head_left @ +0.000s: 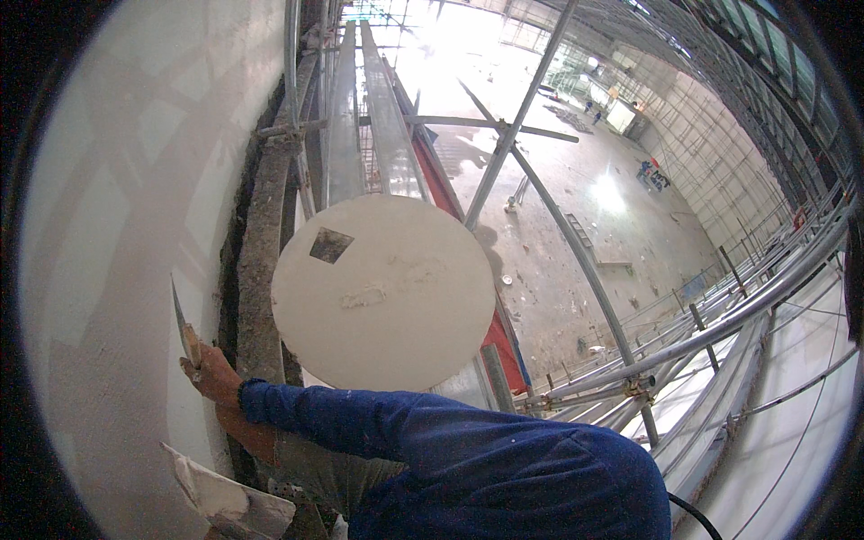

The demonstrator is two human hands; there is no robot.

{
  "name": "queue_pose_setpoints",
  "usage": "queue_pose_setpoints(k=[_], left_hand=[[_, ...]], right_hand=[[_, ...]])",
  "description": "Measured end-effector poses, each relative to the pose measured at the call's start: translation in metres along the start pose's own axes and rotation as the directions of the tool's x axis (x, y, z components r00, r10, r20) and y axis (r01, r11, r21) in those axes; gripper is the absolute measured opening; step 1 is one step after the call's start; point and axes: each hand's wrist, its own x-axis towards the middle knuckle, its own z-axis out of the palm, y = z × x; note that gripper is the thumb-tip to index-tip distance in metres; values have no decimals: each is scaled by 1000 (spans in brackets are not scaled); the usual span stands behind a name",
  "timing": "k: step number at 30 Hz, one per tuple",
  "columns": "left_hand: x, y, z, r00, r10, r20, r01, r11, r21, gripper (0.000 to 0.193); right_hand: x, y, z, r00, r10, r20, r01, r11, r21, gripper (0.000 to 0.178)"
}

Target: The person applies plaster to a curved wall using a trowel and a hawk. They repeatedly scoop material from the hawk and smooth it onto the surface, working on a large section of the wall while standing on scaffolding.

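Observation:
My right arm, in a blue sleeve, reaches across to the wall at the left. My right hand (214,374) is closed round the wooden handle of a plastering trowel (191,345). Its thin blade shows edge-on, pointing up along the pale wall (117,297). Below it, a broad flat blade (229,499) smeared with whitish plaster leans toward the wall at the lower edge. A patch of what looks like bare forearm (249,438) shows under my right wrist, likely my left arm; its fingers are hidden. Ahead of my arm lies a round pale board (387,315) with a square hole and dried smears.
Metal planks (391,117) run ahead beside a rough ledge (261,207) along the wall. Scaffold poles (522,112) cross at the right and curve round (711,337). Far below spreads a wide hall floor (576,261) with small distant people (650,173).

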Motion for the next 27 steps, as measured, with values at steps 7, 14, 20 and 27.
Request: queue_pose_setpoints(k=[7,14,20,27], left_hand=[[0,-3,1,990,-143,21,144,985,-93,23],[0,-24,-6,995,-88,52,90,996,-27,26],[1,-17,-2,998,-58,32,60,997,-53,27],[-1,-4,0,990,-131,53,139,971,-196,24]], right_hand=[[0,4,3,963,-143,-227,136,990,-46,29],[0,5,4,976,-86,-199,90,996,11,24],[3,13,11,959,-136,-247,132,991,-36,23],[1,7,9,936,-194,-294,197,980,-20,23]])
